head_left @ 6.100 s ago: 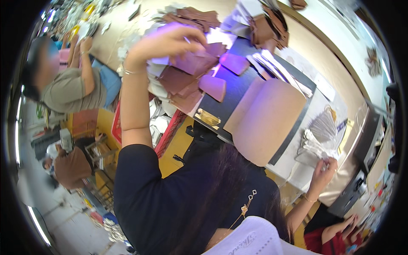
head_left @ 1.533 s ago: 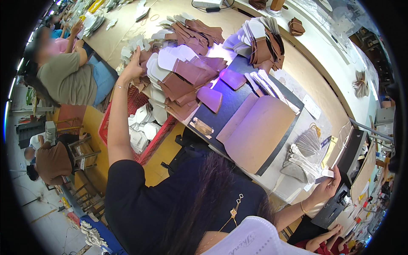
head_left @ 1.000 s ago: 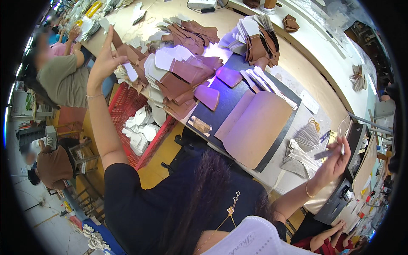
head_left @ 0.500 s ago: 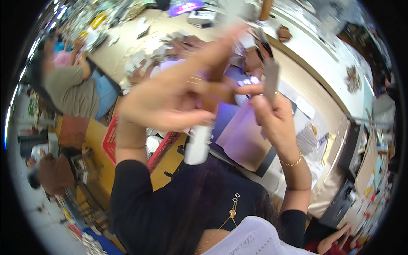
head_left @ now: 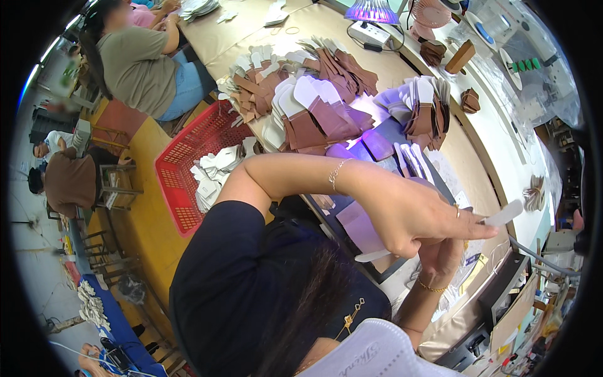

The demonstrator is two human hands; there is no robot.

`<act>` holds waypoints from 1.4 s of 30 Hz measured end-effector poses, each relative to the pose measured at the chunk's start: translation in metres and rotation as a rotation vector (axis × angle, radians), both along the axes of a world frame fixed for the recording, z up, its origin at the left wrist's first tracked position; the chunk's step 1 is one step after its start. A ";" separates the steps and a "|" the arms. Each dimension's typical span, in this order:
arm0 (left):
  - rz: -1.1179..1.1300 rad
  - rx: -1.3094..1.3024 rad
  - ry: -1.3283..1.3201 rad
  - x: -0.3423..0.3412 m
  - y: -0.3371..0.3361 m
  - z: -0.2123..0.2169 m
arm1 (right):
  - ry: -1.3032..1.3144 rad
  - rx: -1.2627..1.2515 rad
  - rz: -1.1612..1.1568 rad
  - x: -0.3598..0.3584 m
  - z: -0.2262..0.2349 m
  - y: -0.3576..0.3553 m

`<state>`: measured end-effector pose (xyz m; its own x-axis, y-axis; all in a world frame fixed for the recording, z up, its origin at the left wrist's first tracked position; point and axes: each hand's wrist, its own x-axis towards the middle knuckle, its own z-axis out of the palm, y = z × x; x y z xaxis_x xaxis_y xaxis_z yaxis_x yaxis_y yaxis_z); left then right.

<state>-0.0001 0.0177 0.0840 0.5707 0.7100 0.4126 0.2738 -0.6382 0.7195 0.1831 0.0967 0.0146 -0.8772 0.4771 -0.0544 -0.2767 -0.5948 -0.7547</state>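
Note:
My left hand (head_left: 402,217) reaches across to the right and lies over my right hand (head_left: 440,256). Its fingers look closed, though the overlap hides what they grip. Past the fingertips sticks out a flat white strip (head_left: 505,213) with a rounded end. A thin white tip (head_left: 372,256) shows below the left hand; whether both belong to one piece I cannot tell. Most of my right hand's fingers are hidden. Under my left wrist, a dark board (head_left: 389,131) on the table bears a light purple-lit sheet (head_left: 363,227) and several white-edged pieces (head_left: 411,160).
Beyond my hands are piles of brown pieces with white tabs (head_left: 317,119) and another stack (head_left: 427,113). A red basket (head_left: 169,166) of white pieces stands at left. A lit lamp (head_left: 372,11) and a pink fan (head_left: 430,16) are at the back. Another person (head_left: 135,66) sits at far left.
My left hand has swung right and down onto my right hand. The brown piece with a white tab that it held no longer shows. My view has shifted, uncovering the piles.

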 end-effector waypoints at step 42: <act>-0.007 -0.724 -0.897 -0.017 -0.025 -0.041 | -0.757 1.359 -0.551 0.016 0.038 0.021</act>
<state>-0.0174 -0.0076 0.0433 0.2833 0.9441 0.1687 -0.5232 0.0047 0.8522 0.1992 0.1175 0.0524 -0.5668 0.7559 0.3276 0.4332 0.6117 -0.6619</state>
